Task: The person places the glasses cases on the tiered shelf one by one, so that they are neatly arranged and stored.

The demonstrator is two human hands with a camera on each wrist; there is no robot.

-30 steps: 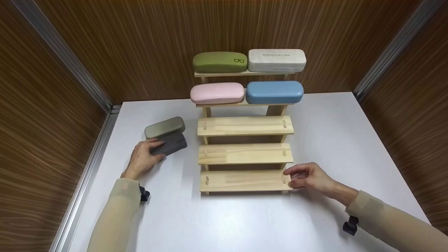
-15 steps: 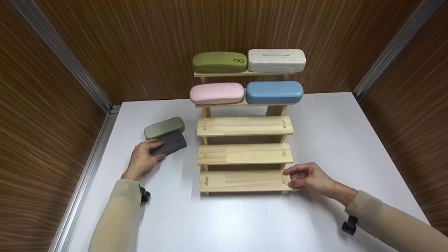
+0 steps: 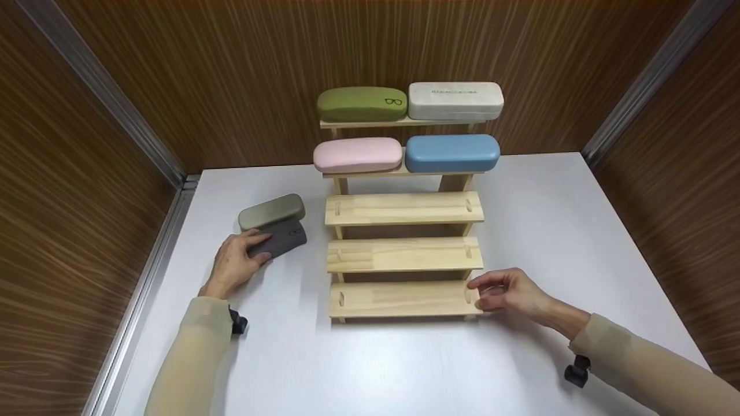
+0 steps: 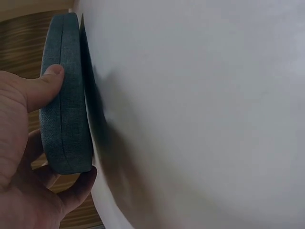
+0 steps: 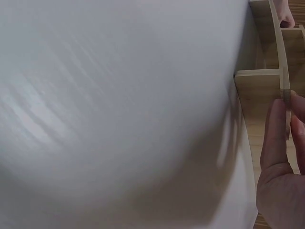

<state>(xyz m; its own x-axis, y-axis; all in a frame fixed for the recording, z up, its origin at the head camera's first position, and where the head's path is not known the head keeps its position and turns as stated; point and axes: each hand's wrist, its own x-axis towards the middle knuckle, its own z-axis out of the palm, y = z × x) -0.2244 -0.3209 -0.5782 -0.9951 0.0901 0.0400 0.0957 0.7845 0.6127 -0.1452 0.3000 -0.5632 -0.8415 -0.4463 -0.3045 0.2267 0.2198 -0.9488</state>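
Observation:
My left hand (image 3: 234,261) grips a dark grey glasses case (image 3: 284,238) with a small glasses print, at the left of the white table. In the left wrist view this case (image 4: 71,114) looks blue-grey and cloth-covered, the thumb on its seamed side and fingertips round its end. Directly behind it lies an olive-grey glasses case (image 3: 272,212). My right hand (image 3: 517,297) pinches the right end of the lowest board of a wooden stepped rack (image 3: 404,300). In the right wrist view the thumb and fingers lie on either side of the board's end (image 5: 284,93).
On the top tier stand a green glasses case (image 3: 362,104) and a white one (image 3: 456,101). A pink case (image 3: 358,155) and a blue case (image 3: 452,153) occupy the tier below. Wood-grain panels (image 3: 277,63) enclose the white table (image 3: 381,370) at the back and sides.
Hardly anything differs. The dark grey case and my left hand have shifted very slightly left; my right hand stays at the rack's lowest board.

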